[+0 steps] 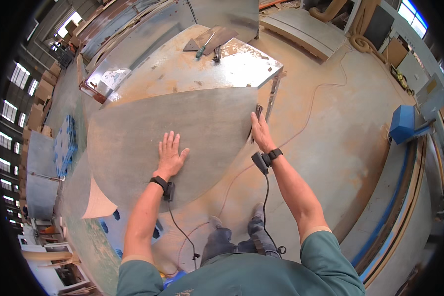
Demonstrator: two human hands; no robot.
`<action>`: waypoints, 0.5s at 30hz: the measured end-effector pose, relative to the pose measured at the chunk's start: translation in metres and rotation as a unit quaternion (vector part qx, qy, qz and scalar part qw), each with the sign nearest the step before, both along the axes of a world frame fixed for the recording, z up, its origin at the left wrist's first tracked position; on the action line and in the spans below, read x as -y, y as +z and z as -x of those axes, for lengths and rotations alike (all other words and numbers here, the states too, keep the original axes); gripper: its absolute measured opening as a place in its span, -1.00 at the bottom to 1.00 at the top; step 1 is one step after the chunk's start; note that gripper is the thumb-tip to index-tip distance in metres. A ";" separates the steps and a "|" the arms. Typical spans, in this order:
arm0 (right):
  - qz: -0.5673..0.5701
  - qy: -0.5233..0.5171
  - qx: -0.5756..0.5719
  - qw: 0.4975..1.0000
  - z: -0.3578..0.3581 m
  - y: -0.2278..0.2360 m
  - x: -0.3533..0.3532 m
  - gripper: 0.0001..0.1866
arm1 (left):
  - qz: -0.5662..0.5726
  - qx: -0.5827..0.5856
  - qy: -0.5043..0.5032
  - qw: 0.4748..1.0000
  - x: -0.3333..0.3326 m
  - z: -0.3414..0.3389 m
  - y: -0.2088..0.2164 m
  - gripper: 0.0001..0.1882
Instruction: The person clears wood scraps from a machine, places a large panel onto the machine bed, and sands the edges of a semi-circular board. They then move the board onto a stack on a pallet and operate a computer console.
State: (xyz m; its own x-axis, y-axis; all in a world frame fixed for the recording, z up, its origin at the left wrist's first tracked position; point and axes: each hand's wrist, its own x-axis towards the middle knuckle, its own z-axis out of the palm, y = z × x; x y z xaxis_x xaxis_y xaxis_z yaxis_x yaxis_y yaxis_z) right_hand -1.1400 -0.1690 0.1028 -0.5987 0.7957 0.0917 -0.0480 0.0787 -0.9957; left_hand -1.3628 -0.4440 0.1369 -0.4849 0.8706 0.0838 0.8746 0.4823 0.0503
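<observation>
A large grey-brown board [128, 133] lies in front of me, its far edge over a metal-topped work table. My left hand [170, 155] rests flat on the board's face with the fingers spread. At the board's right edge is my right hand [262, 132], its fingers closed around a small dark hand tool [259, 110] held against that edge. The exact kind of the tool is too small to tell, and the palm side of the hand is hidden. Black straps with small devices and cables sit on both wrists.
The metal table top [246, 64] is dusty and carries a screwdriver [201, 51] and a brown offcut [224, 37]. A thin reddish hose [311, 111] crosses the floor to the right. Blue pallets [65, 145] are at the left, a blue machine part [402, 124] at the right.
</observation>
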 end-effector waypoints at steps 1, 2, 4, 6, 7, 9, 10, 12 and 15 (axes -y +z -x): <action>0.006 -0.033 -0.013 0.999 0.011 -0.003 0.005 -0.50 | -0.005 0.035 -0.001 0.999 0.003 0.002 -0.006 -0.23; 0.012 -0.066 -0.020 0.998 0.018 -0.006 0.018 -0.49 | -0.018 0.069 -0.008 0.997 0.006 0.002 -0.009 -0.18; -0.005 -0.108 -0.029 0.994 0.022 -0.012 0.051 -0.46 | -0.011 0.080 -0.008 0.997 0.009 0.001 -0.012 -0.16; -0.028 -0.174 -0.023 0.984 0.016 -0.019 0.115 -0.40 | -0.016 0.082 -0.029 0.996 0.009 0.001 -0.011 -0.13; 0.023 -0.160 0.021 0.987 0.011 -0.021 0.151 -0.36 | -0.015 0.074 -0.037 0.996 0.009 0.001 -0.011 -0.13; 0.040 -0.205 0.002 0.978 0.015 -0.021 0.228 -0.38 | -0.016 0.072 -0.047 0.996 0.010 0.002 -0.011 -0.12; 0.001 -0.212 -0.020 0.977 0.017 -0.022 0.242 -0.38 | -0.022 0.066 -0.057 0.996 0.011 0.001 -0.011 -0.12; 0.013 -0.219 -0.042 0.975 0.021 -0.023 0.254 -0.36 | -0.029 0.054 -0.072 0.996 0.011 0.002 -0.011 -0.12; -0.010 -0.213 -0.012 0.977 0.020 -0.022 0.181 -0.31 | -0.021 0.049 -0.091 0.994 0.011 0.002 -0.008 -0.12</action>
State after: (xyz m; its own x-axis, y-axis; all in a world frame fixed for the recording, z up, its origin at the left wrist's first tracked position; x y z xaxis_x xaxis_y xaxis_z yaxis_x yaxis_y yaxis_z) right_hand -1.1600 -0.3497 0.0806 -0.2121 0.9698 0.1205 -0.0294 0.1169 -0.9927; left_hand -1.3651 -0.4553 0.1285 -0.3276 0.9413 0.0815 0.9369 0.3125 0.1566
